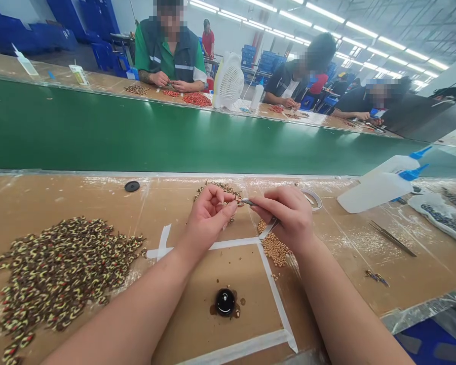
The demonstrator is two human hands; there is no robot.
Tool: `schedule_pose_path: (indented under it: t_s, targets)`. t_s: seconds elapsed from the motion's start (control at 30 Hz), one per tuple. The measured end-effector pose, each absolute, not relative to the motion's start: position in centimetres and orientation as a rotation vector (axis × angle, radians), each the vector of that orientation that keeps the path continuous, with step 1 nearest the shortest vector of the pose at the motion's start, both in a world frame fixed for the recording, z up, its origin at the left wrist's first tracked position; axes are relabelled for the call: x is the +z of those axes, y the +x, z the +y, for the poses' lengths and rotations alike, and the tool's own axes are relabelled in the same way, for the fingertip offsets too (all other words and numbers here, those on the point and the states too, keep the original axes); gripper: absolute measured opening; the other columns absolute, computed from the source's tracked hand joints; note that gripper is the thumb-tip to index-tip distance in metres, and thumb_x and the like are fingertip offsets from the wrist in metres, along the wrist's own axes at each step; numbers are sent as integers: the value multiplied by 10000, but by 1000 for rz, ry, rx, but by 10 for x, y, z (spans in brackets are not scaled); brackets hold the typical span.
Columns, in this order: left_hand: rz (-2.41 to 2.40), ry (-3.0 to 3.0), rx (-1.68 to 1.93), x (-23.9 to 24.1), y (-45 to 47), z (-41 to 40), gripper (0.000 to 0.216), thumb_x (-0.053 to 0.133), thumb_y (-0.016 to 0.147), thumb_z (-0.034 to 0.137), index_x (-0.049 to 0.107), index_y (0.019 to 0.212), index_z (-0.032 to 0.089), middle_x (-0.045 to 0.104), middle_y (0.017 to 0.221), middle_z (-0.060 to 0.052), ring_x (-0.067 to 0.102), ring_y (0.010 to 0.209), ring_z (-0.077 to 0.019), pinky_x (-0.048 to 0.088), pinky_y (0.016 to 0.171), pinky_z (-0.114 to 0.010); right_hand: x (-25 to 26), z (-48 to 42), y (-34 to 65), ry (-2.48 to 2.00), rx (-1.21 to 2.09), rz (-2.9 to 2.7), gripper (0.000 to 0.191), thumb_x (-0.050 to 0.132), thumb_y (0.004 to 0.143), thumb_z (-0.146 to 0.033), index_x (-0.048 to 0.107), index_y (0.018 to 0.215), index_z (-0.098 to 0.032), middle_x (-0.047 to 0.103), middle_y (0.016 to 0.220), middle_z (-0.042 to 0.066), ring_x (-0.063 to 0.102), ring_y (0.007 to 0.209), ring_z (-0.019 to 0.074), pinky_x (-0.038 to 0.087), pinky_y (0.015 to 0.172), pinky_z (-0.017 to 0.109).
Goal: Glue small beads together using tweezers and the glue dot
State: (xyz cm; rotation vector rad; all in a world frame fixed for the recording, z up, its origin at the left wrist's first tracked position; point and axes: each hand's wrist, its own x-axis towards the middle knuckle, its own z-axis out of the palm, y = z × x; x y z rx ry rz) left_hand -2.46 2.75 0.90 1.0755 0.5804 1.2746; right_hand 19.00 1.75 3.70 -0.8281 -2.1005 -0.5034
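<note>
My left hand (209, 215) is closed in a pinch above the cardboard-covered table (61, 197), holding a tiny part that I cannot make out. My right hand (287, 215) grips metal tweezers (268, 229), whose tip meets the left fingertips. Just below the right hand lies a heap of small tan beads (274, 247). A little pile of dark patterned pieces (220, 188) sits behind both hands. A large heap of dark, yellow and red patterned pieces (57, 271) spreads at the left. A black cap holding dark liquid (225, 301) stands near me inside a white tape outline (268, 274).
A green conveyor belt (175, 134) runs across behind the table. Two white squeeze bottles with blue tips (380, 185) lie at the right, with a second pair of tweezers (392, 238), a tape roll (313, 198) and a black disc (131, 186). Several people work opposite beside a white fan (228, 81).
</note>
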Motion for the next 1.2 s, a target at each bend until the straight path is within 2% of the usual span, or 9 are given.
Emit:
schedule_pose_path:
  t_s: [0.27,0.7,1.2]
  targets:
    - [612,1127,1292,7,-24,28,335,792,928,259,464,878,218,704,1005,24,489,540,-19,380,505,-192,38,14,186,-807,-515,-2086,106,781,997,-206,774,1099,-233,686,829,22,602,735,168,430,682,342]
    - [651,1187,1301,6,-24,29,313,765,946,227,461,871,219,688,1019,17,459,559,-27,378,526,-218,36,13,181,-825,-547,-2066,105,779,976,-201,776,1069,-249,676,796,-1,595,703,153,412,654,330]
    - [650,1178,1292,7,-24,28,324,798,929,268,481,882,224,701,1024,9,454,556,-36,376,499,-223,37,13,179,-875,-504,-2004,78,751,965,-165,775,995,-233,671,778,0,595,690,149,423,652,325]
